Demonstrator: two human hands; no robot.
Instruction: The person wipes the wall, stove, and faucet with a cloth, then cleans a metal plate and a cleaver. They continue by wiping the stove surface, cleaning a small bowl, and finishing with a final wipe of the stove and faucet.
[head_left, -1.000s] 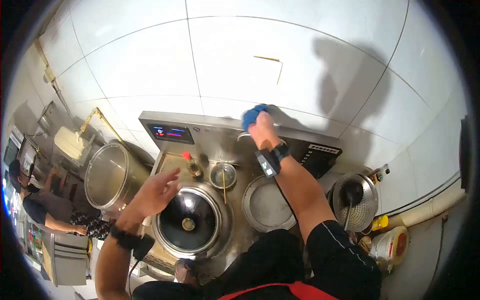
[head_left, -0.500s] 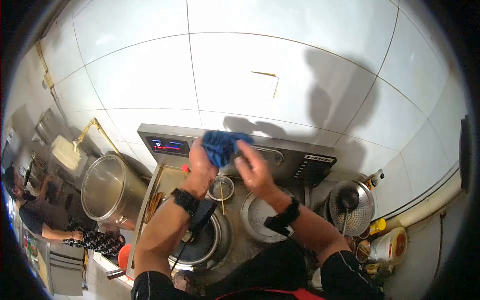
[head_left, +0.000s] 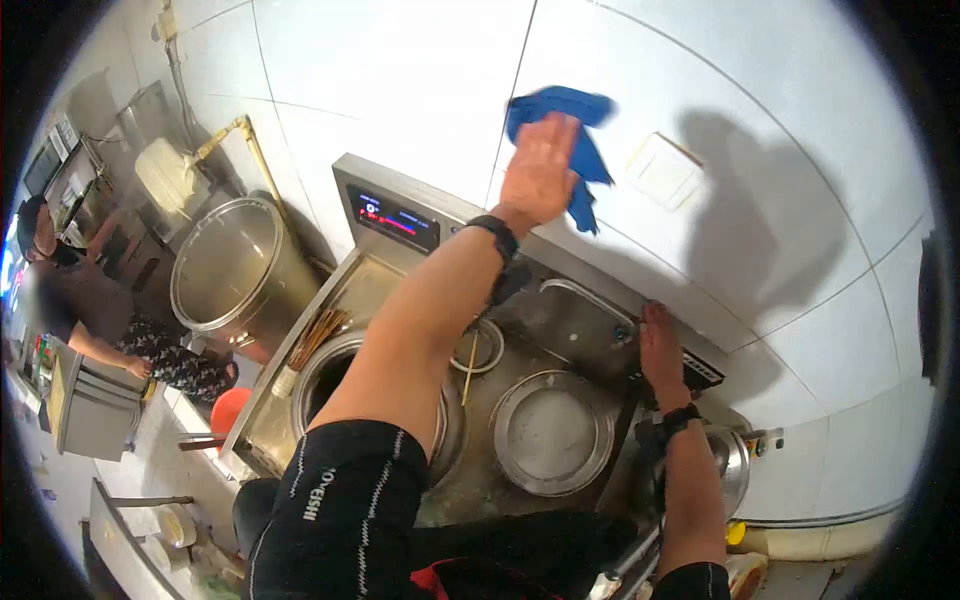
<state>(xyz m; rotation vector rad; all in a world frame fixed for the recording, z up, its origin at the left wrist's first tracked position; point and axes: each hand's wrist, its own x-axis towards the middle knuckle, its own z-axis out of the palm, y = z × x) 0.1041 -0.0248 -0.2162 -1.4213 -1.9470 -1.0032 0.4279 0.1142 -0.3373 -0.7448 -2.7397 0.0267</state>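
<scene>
My left hand (head_left: 540, 172) presses a blue cloth (head_left: 562, 105) flat against the white tiled wall (head_left: 420, 60), with its fingers stretched over the cloth. The cloth spreads out above and to the right of the fingers, left of a white wall plate (head_left: 665, 172). My right hand (head_left: 663, 350) rests with extended fingers on the edge of the metal stove panel (head_left: 590, 290), holding nothing. Both wrists wear black bands.
A metal basin (head_left: 553, 432) and a small bowl (head_left: 478, 346) with a stick sit on the stove top. A large steel pot (head_left: 228, 265) stands at the left, near a person (head_left: 95, 310). A strainer (head_left: 728, 468) is beside my right forearm.
My left hand has moved up onto the wall with the blue cloth and spread it there. My right hand has left the cloth and come down to the panel edge. The view has turned.
</scene>
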